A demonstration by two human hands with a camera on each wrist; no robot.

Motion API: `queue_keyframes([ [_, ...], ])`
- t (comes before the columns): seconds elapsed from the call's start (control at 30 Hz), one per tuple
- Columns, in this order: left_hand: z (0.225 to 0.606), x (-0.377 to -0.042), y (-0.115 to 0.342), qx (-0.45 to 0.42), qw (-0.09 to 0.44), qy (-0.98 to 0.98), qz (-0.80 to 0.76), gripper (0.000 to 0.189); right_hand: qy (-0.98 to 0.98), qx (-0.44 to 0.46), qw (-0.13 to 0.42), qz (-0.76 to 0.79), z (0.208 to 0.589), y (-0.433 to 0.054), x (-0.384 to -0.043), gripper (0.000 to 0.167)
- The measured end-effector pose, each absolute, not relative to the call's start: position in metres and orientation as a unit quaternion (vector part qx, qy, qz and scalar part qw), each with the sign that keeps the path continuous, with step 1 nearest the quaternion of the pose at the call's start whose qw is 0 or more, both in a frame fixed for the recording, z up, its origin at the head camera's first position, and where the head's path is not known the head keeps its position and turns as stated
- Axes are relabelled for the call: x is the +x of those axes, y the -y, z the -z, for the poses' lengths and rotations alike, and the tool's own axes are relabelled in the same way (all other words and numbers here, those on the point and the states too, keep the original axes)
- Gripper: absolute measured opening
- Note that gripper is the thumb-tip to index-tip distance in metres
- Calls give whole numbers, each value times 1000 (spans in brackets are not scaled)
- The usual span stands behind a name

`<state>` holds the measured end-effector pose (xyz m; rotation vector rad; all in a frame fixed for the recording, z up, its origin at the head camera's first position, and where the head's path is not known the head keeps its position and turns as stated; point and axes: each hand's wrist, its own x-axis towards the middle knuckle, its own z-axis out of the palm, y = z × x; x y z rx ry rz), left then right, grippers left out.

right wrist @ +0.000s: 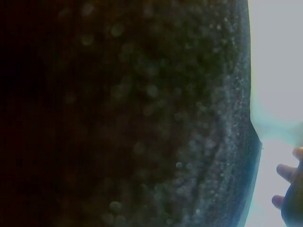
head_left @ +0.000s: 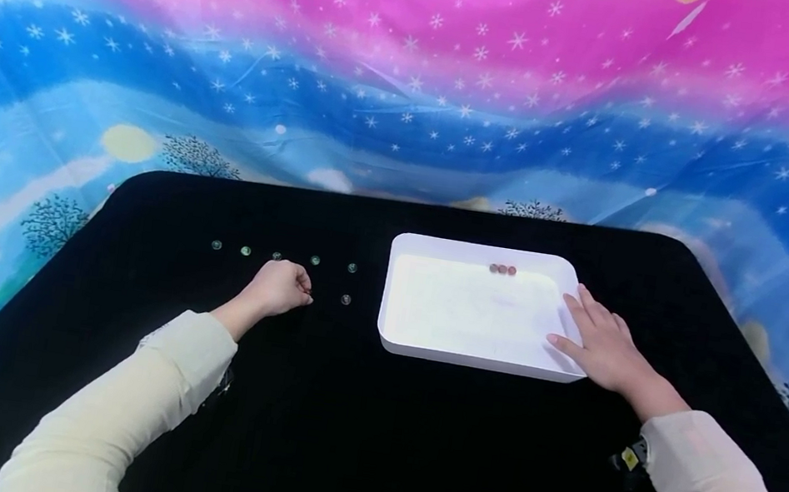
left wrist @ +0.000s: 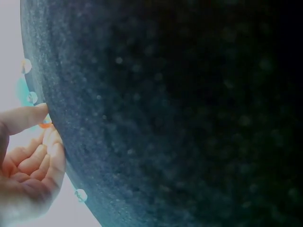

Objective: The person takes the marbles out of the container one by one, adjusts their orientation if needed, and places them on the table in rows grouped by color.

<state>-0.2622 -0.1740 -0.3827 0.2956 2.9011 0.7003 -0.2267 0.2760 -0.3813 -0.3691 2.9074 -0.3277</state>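
My left hand (head_left: 277, 288) is low over the black table, left of the white tray. Its thumb and index finger pinch a small glass marble (left wrist: 45, 125), which shows an orange tint in the left wrist view and is mostly hidden by the fingers. Around this hand lie clear-green marbles: one (head_left: 315, 260) just beyond the fingers, another (head_left: 346, 300) to their right, others in a row. My right hand (head_left: 604, 343) rests with spread fingers on the right rim of the white tray (head_left: 477, 360). Three reddish marbles (head_left: 502, 270) sit together along the tray's far side.
The row of marbles runs leftward from one (head_left: 352, 268) near the tray to one (head_left: 216, 244) at the far left. A black cloth covers the table (head_left: 367, 444). Behind its far edge hangs a pink and blue snowflake-patterned curtain (head_left: 389, 69).
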Motion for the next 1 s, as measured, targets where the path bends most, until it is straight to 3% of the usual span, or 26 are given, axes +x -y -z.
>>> queue_keyframes([
  [1.0,375,-264,180,92,131,-952,-260,14,-980,-121,104,122,381,-275,-228,82],
])
